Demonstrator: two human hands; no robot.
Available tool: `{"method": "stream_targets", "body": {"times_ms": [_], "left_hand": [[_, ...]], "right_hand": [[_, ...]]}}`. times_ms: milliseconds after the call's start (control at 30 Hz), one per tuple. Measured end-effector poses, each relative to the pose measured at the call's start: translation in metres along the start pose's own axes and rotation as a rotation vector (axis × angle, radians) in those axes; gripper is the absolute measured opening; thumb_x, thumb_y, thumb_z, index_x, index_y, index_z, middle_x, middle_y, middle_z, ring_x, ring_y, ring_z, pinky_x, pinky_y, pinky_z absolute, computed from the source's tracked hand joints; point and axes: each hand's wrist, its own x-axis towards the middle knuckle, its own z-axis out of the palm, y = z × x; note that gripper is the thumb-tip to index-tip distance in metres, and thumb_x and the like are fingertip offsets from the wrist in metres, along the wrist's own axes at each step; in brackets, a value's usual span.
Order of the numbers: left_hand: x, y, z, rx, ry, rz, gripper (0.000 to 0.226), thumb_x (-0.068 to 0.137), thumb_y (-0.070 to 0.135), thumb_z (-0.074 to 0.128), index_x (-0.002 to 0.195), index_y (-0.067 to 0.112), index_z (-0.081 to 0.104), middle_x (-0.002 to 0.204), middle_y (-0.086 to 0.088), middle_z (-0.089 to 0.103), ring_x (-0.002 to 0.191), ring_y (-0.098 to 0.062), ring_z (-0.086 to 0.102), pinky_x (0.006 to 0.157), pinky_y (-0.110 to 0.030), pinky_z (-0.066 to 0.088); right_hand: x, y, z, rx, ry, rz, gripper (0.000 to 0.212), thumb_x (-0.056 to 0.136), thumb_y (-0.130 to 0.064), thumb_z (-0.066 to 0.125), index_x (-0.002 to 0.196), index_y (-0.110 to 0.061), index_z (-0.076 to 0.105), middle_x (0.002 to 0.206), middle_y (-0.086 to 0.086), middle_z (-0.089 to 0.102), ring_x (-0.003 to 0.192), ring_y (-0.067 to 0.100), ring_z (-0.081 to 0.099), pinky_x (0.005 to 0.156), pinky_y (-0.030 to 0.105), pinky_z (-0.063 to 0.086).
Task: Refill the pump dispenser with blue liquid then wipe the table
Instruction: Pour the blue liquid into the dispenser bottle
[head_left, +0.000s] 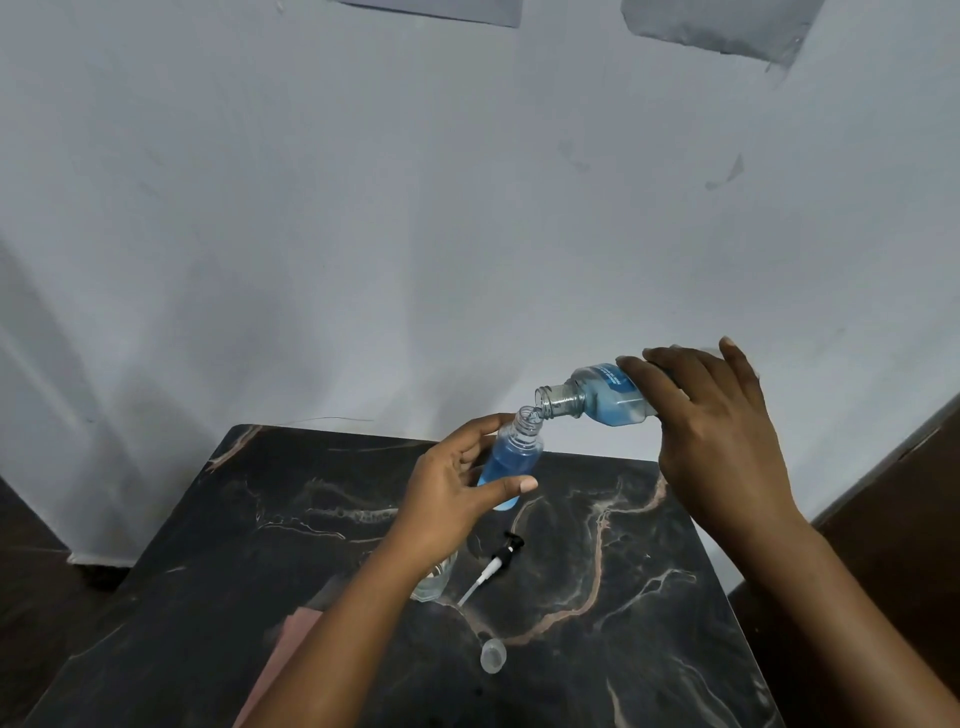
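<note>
- Left hand (457, 480) wraps the small clear dispenser bottle (511, 462): thumb across its front, fingers curled round the back. Bottle is tilted, open threaded neck up, mostly full of blue liquid.
- Right hand (711, 415) grips the bigger refill bottle (597, 395) by its base end, fingers curled over the top. It lies near horizontal, its mouth touching the dispenser's neck, blue liquid pooled in the lower side.
- Below the left thumb: pump head (498, 564) lying flat on the table (649, 571), black top, white tube pointing toward the wrist.
- Left forearm hides most of a clear glass (434, 582) and a pinkish cloth (291, 639); can't tell what's in the glass.
- Nearer me than the pump: small translucent round cap (492, 656), open side up.
- Table: dark glossy stone look, tan veining, rounded corner. Wall (363, 208) behind: matte pale grey, scuffed.
</note>
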Motion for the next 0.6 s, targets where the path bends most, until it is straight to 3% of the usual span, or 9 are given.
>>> {"method": "stream_targets", "body": {"times_ms": [167, 600], "left_hand": [[-0.0004, -0.0015, 0.0000, 0.004, -0.006, -0.002, 0.054, 0.064, 0.035, 0.083, 0.112, 0.048, 0.063, 0.118, 0.012, 0.071, 0.110, -0.009, 0.068, 0.089, -0.022, 0.055], [-0.0029, -0.0004, -0.0011, 0.005, -0.006, 0.005, 0.053, 0.065, 0.032, 0.083, 0.110, 0.050, 0.063, 0.117, 0.016, 0.071, 0.109, -0.006, 0.068, 0.085, -0.015, 0.053]], "right_hand": [[0.0004, -0.0003, -0.0005, 0.001, -0.007, -0.006, 0.059, 0.072, 0.019, 0.059, 0.124, -0.008, 0.063, 0.118, 0.019, 0.065, 0.109, 0.041, 0.059, 0.111, 0.057, 0.030], [0.0031, -0.0028, -0.0065, -0.017, -0.012, -0.030, 0.060, 0.071, 0.020, 0.058, 0.124, -0.007, 0.064, 0.118, 0.020, 0.065, 0.109, 0.042, 0.060, 0.111, 0.057, 0.030]]}}
